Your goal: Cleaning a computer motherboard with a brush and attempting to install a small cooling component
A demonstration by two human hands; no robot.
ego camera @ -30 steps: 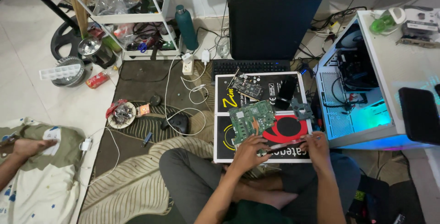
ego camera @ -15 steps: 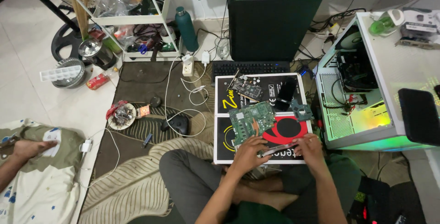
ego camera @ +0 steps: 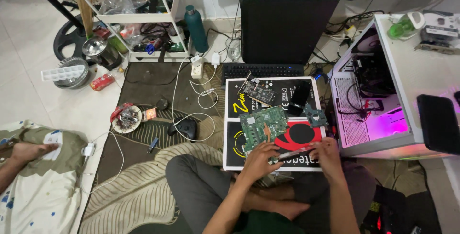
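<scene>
A large green circuit board (ego camera: 262, 126) lies tilted on a flat black box with red and yellow print (ego camera: 232, 159) in front of my crossed legs. My left hand (ego camera: 258, 159) grips the board's near edge. My right hand (ego camera: 329, 153) is closed on a thin silvery tool (ego camera: 293, 153) that points left toward my left hand. Just beyond my right hand lies a smaller grey-green board (ego camera: 316, 115).
Farther back on the box lie another dark card (ego camera: 258, 91) and a black block (ego camera: 299, 97). An open white computer case lit pink (ego camera: 373, 100) stands to the right. A keyboard (ego camera: 261, 70), teal bottle (ego camera: 196, 23) and cables lie beyond. Another person's hand (ego camera: 26, 151) rests far left.
The glow inside the computer case has gone from blue-green to pink. My right hand has drawn slightly left toward my left hand; the board stays in place.
</scene>
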